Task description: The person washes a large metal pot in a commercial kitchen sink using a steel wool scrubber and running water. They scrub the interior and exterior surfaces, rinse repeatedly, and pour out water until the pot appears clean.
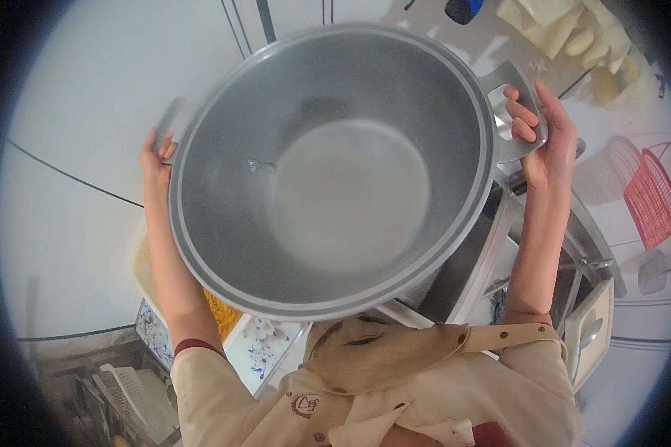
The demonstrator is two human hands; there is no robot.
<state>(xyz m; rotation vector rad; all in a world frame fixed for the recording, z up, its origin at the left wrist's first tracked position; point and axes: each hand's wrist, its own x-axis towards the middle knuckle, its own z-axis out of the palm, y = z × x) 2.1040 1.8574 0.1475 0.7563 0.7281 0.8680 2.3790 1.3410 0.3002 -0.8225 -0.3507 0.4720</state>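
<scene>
A big round aluminium cooking pot (349, 195) with sloping walls fills the middle of the view. I look straight into its mouth; a small shiny mark (260, 165) shows on the inner wall. At the right, the fingers of my right hand (548, 131) pass through the opening of one flat metal loop handle (514, 148) and grip it. On the opposite side, my left hand (159, 153) is closed around the lower part of the other loop handle (173, 114). Both arms are stretched out, and the pot hides much of what lies behind it.
Metal sink edges (581, 246) show beneath my right arm. A cream tray (592, 335) bears a metal spoon (591, 333). Yellow shreds (223, 313) lie near my left arm. A red plastic basket (651, 201) hangs at right, below pale gloves (587, 33). White racks (137, 399) stand lower left.
</scene>
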